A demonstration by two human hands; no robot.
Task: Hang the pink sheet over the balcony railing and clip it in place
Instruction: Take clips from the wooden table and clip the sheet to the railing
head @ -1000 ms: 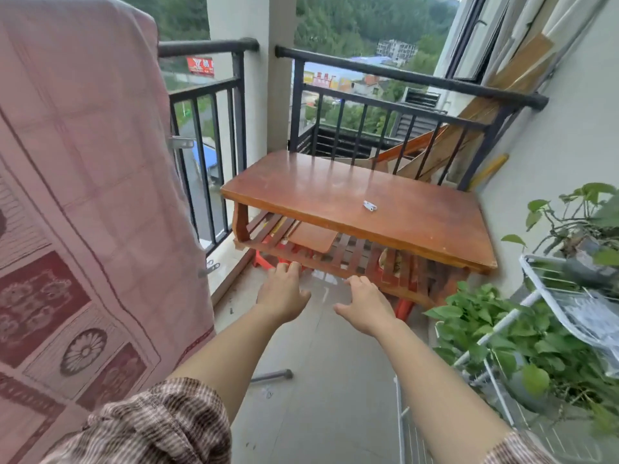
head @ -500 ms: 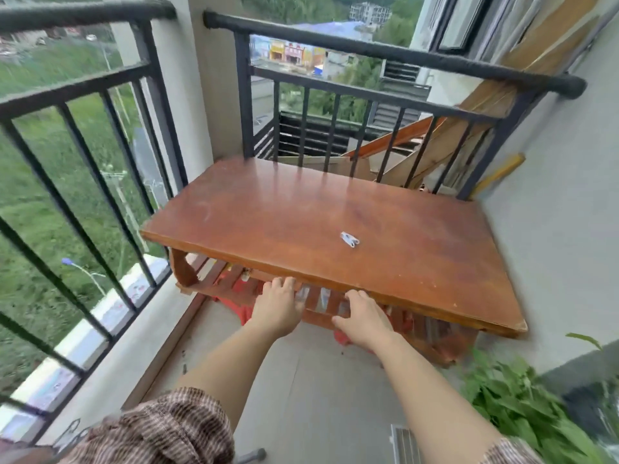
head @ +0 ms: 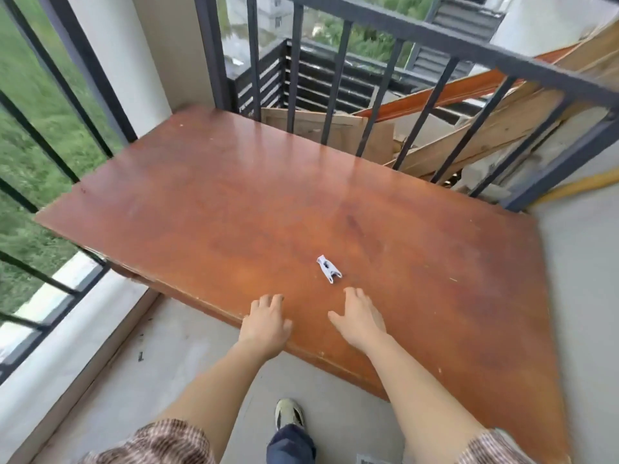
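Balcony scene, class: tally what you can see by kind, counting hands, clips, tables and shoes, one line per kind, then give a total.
Hands: 2, the left hand and the right hand, both empty
Clips: 1, the white clip on the table
Tables: 1, the brown table
Shoes: 1, the shoe on the floor
Total: 5
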